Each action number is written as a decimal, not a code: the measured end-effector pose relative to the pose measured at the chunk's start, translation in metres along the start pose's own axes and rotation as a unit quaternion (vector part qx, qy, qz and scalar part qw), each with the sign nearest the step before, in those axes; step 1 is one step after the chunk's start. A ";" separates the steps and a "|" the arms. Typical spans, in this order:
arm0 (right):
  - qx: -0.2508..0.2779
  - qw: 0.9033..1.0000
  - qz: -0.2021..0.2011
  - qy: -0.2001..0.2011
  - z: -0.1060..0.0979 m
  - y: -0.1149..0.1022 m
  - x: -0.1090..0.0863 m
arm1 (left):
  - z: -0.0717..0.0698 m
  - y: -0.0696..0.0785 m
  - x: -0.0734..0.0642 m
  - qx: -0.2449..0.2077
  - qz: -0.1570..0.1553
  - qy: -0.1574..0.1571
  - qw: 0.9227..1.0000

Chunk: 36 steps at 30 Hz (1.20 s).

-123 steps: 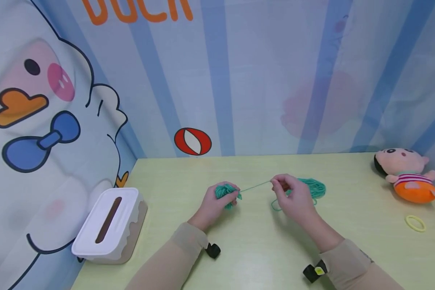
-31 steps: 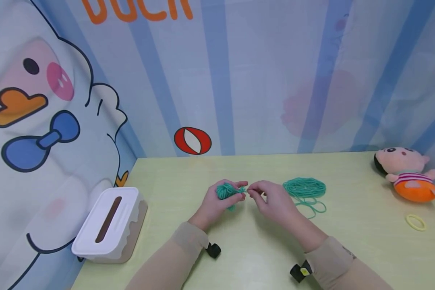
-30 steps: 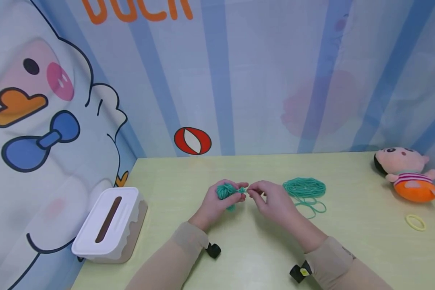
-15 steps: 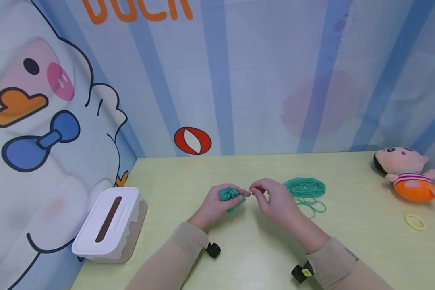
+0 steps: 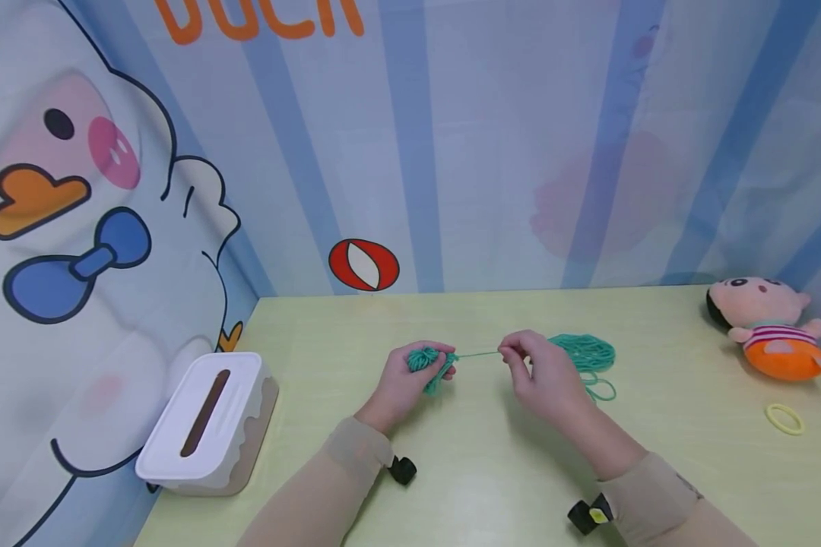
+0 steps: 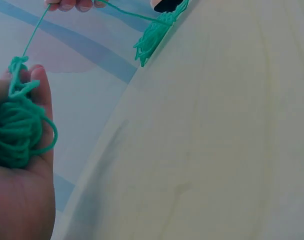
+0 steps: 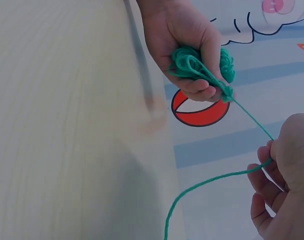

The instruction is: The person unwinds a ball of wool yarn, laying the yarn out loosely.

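The left hand (image 5: 397, 384) grips a green yarn bundle (image 5: 422, 358) between thumb and fingers. The right hand (image 5: 550, 384) pinches a strand (image 5: 477, 354) between thumb and index fingertip; the strand runs straight from the bundle across the gap between the two grips.

A loose yarn coil (image 5: 591, 353) lies on the table (image 5: 479, 471) just behind and to the right of the right-hand grip; in the head view, that hand covers part of it. A slotted box (image 5: 239, 429) stands well left of the left-hand grip. A plush doll (image 5: 769, 330) lies on its back far right of the right-hand grip, with a yellow ring (image 5: 784, 408) nearer the person.

The yarn is matte and fibrous, the bundle rounded with a knotted end, the coil oval. The table shows faint grain. The box has a smooth white lid with a wavy edge, a long brown slot and a beige base.

Behind both grips, a creased, blue-striped backdrop (image 5: 499, 152) bears orange lettering (image 5: 283, 33), apparently "DUCK", its top cut off.
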State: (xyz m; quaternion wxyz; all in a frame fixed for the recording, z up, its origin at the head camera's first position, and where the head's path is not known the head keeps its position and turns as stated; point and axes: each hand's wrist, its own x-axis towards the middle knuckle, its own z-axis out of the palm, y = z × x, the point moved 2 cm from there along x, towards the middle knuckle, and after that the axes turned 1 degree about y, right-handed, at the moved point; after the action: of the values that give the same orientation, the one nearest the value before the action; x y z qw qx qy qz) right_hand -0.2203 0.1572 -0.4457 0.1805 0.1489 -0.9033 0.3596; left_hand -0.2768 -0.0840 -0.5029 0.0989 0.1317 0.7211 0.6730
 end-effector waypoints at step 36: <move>-0.060 0.989 0.133 0.034 -0.086 0.087 -0.037 | -0.007 -0.004 0.004 -0.121 0.059 0.084 0.987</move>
State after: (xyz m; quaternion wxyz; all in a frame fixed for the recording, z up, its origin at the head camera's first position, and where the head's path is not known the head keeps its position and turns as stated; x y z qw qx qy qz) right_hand -0.2028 0.2837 -0.4556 0.1701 0.0036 -0.9283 0.3305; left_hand -0.2830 -0.0891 -0.5062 0.0139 0.1042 0.6309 0.7687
